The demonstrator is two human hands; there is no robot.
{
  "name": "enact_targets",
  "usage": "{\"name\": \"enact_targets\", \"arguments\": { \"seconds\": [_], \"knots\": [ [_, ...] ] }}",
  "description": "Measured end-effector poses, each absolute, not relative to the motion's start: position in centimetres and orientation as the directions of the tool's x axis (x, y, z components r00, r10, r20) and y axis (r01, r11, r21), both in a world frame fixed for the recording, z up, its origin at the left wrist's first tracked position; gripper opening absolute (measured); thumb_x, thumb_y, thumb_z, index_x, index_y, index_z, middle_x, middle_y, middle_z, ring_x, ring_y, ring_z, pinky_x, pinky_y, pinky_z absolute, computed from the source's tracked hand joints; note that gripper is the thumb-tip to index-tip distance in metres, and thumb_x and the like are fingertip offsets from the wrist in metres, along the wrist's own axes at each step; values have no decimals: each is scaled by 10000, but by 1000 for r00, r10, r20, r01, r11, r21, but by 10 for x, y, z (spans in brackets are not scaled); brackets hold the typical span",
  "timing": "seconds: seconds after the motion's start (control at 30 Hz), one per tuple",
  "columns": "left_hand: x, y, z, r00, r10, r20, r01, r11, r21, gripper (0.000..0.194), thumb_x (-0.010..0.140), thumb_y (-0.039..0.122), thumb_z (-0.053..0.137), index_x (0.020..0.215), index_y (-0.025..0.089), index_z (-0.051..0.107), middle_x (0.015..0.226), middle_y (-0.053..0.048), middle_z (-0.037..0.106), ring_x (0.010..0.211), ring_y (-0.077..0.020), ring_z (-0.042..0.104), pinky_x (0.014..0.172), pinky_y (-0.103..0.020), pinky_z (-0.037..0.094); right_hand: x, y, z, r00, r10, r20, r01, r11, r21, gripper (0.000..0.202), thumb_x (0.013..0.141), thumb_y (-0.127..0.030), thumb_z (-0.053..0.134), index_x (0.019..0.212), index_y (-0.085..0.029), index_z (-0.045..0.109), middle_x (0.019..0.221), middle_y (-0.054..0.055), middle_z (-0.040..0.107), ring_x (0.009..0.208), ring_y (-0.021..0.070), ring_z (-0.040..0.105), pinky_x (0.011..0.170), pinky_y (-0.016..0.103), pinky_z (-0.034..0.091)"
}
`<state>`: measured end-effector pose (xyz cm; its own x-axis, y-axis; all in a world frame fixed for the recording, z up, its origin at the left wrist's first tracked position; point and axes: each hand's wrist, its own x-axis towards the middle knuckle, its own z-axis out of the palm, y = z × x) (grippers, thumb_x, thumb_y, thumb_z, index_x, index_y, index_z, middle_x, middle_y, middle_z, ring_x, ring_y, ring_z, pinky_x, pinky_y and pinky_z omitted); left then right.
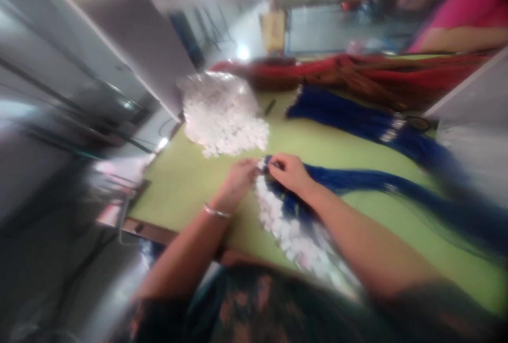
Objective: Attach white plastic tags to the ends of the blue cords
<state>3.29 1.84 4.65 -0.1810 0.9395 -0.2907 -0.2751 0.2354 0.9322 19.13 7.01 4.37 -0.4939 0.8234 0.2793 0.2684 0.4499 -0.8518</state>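
Although the view is blurred, the near blue strand bundle can be made out on the green table, its left end held up between the hands and its length run off to the right. Fingers of the right hand are curled into a pinch, nearly closed, with the blue end gripped near its tip. Fingertips of the left hand are drawn close together at the small white end piece, just left of the right fingertips; whether it is actually gripped cannot be told.

Handling, as judged: light, limp, probably slippery, with loose strands easily snagged or splayed. Best held at the gathered left end; mid-length, no shape would be kept. Some fragility is to be assumed in the white strip, which is laid from just below the fingertips toward the near edge, under the right forearm side.

Loose white pieces are heaped by a clear bag, far side of the left hand. A second blue bundle is laid beyond, right.
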Motion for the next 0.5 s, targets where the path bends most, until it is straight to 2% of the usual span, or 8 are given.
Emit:
{"name": "enact_targets", "arguments": {
  "seconds": [0.17, 0.5],
  "knots": [
    [34, 18, 45, -187, 943, -274, -268, 219, 938, 208, 650, 271, 766, 675, 111, 635, 538, 19, 533, 455, -38, 424, 447, -175, 330, 191, 69, 46, -515, 814, 268, 316, 471, -824, 95, 724, -217, 541, 670, -165, 600, 591, -14, 580, 535, 99, 458, 560, 220, 349],
    [37, 18, 45, -262, 923, -281, -245, 219, 945, 202, 667, 278, 755, 664, 119, 630, 516, 12, 546, 443, -50, 431, 437, -182, 343, 190, 69, 44, -507, 812, 289, 292, 477, -829, 94, 708, -211, 533, 650, -164, 591, 585, -15, 576, 533, 98, 460, 556, 217, 346]
  ]
}}
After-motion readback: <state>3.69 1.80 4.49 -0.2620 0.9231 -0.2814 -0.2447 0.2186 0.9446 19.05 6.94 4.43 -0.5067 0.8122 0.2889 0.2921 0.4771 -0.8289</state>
